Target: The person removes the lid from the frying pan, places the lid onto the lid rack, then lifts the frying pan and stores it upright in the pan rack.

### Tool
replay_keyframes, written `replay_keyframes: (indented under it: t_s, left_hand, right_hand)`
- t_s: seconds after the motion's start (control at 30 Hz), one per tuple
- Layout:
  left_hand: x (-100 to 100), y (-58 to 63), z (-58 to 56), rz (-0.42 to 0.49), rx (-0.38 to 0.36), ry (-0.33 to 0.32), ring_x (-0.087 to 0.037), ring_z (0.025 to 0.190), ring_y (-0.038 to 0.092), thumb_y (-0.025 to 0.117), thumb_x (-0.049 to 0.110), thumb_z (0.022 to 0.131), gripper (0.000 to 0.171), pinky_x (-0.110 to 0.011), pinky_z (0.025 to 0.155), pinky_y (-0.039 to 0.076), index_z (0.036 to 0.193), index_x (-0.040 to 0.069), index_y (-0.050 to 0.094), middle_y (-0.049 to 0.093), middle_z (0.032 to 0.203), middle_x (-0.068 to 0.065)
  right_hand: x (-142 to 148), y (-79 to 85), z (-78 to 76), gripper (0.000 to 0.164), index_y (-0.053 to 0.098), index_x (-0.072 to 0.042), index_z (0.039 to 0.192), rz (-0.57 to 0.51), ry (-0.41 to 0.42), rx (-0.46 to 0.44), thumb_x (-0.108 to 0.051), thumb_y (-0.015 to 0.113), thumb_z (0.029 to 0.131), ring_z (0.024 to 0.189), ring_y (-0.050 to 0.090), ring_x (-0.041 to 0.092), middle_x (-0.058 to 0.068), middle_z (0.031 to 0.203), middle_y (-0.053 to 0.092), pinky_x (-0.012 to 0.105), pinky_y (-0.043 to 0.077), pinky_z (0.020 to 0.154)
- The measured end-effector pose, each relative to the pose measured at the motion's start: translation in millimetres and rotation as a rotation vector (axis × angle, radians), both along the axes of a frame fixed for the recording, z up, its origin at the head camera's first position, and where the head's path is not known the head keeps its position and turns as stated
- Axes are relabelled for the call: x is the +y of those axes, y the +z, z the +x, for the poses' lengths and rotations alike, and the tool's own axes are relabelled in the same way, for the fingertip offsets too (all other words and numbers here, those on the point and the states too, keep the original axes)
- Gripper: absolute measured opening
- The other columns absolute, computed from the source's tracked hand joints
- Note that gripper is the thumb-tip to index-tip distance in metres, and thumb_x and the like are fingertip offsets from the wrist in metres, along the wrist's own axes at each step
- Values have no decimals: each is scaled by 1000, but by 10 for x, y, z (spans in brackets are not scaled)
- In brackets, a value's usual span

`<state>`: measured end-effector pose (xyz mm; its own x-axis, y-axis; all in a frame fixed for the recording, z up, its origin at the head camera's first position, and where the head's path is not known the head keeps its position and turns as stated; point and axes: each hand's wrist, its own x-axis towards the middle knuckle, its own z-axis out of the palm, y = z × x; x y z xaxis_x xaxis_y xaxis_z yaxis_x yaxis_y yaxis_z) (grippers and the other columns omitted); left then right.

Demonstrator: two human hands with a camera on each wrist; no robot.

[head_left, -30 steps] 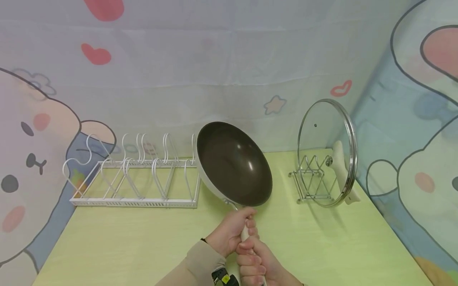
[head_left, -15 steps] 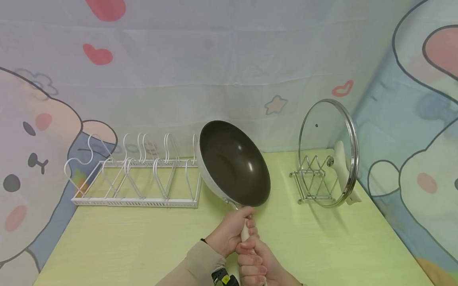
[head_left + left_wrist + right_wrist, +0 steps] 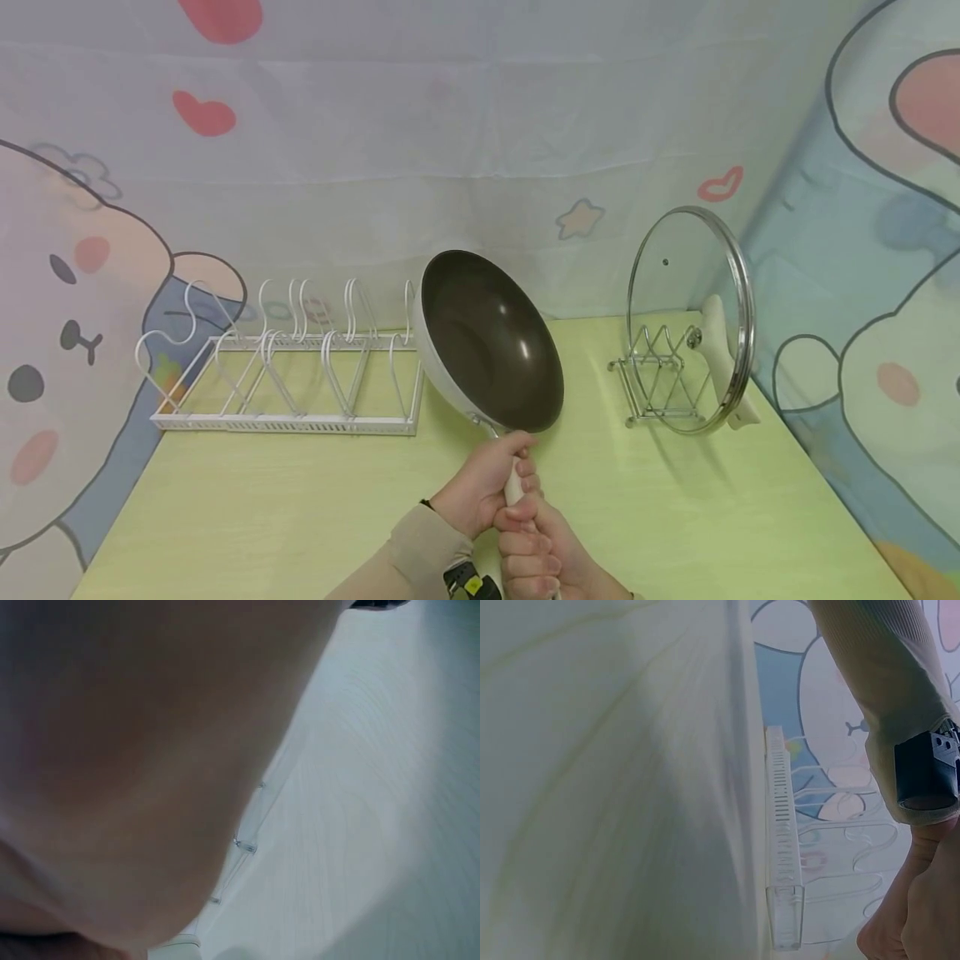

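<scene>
A deep wok with a dark brown inside and a pale outside is held tilted above the table, its inside facing right and toward me. My left hand grips its light handle close to the pan. Below it, my right hand grips the same handle nearer its end, fingers curled round it. In the left wrist view my left hand fills much of the frame, blurred, and the wok is not plainly seen. The right wrist view shows the left sleeve and part of the left hand.
A white wire rack with several upright loops stands left of the wok. At right, a small metal rack holds a glass lid upright, its pale knob handle facing right. A printed cloth hangs behind the pale green table.
The wok has turned slightly, so its opening looks a little narrower and its left edge sits a bit farther right. Both hands keep their grip in nearly the same place.
</scene>
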<state>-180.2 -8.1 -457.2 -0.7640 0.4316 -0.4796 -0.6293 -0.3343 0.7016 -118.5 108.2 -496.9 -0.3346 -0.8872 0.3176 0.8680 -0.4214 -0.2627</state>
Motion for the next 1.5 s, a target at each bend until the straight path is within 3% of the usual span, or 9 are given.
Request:
replay_keyframes:
  t_s: [0.5,0.9,1.5]
  left_hand:
    - [-18,44,-6,33,-25,-4,-1,51,41,61,18,100,27,-15,50,33,81,20,41,38,61,13]
    - [-72,109,22,77,-38,1,1,51,42,62,20,102,28,-12,51,36,82,19,41,40,61,13]
    - [-132,168,38,126,-52,-40,2,49,42,58,24,104,30,-12,49,34,81,21,40,40,60,15]
  right_hand:
    - [-58,1,-30,38,32,-22,76,-117,54,19,-31,43,112,40,26,0,-14,54,26,15,19,39]
    - [-131,60,-27,40,32,-22,74,-180,82,-17,-30,46,111,38,26,1,-13,52,27,15,21,37]
    - [-237,129,-66,41,34,-21,73,-289,148,-17,-30,48,111,34,26,2,-12,49,28,15,23,35]
